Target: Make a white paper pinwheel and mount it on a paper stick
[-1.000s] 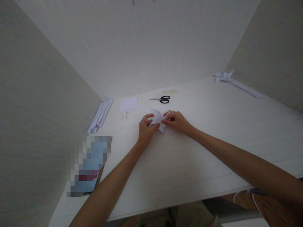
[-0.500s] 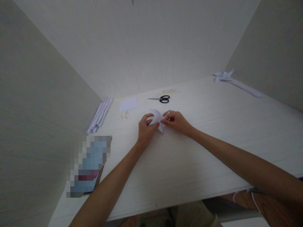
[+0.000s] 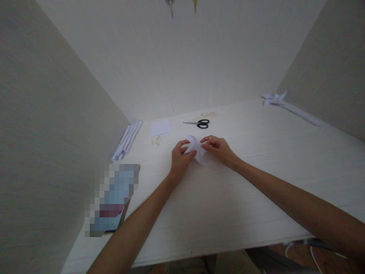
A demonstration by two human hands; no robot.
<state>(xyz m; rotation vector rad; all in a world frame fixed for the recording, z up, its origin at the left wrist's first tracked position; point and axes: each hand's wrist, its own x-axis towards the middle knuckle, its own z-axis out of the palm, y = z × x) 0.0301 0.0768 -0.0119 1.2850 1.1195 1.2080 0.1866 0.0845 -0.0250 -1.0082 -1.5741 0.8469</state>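
Observation:
A white paper pinwheel head (image 3: 196, 146) with curled blades is held between my two hands above the table. My left hand (image 3: 181, 156) grips its left side, thumb in front and fingers behind. At the right edge, my right hand (image 3: 217, 149) pinches a blade between thumb and fingertips. Just beyond the hands lie black-handled scissors (image 3: 199, 123), blades pointing left. Left of them rests a flat white sheet of paper (image 3: 160, 128), with a small heap of thin pale pieces (image 3: 156, 141) below it. The centre of the pinwheel is too blurred to make out.
Several rolled paper sticks (image 3: 127, 139) lie by the left wall. A pixelated flat device (image 3: 116, 199) rests at the front left, beside my left forearm. A paper pinwheel on a stick (image 3: 296, 110) lies along the right wall. More pale bits (image 3: 209, 114) lie behind the scissors.
The whole view has shifted slightly, so things appear farther right and a little lower. The pinwheel has turned a little in my hands, and its blades look more curled.

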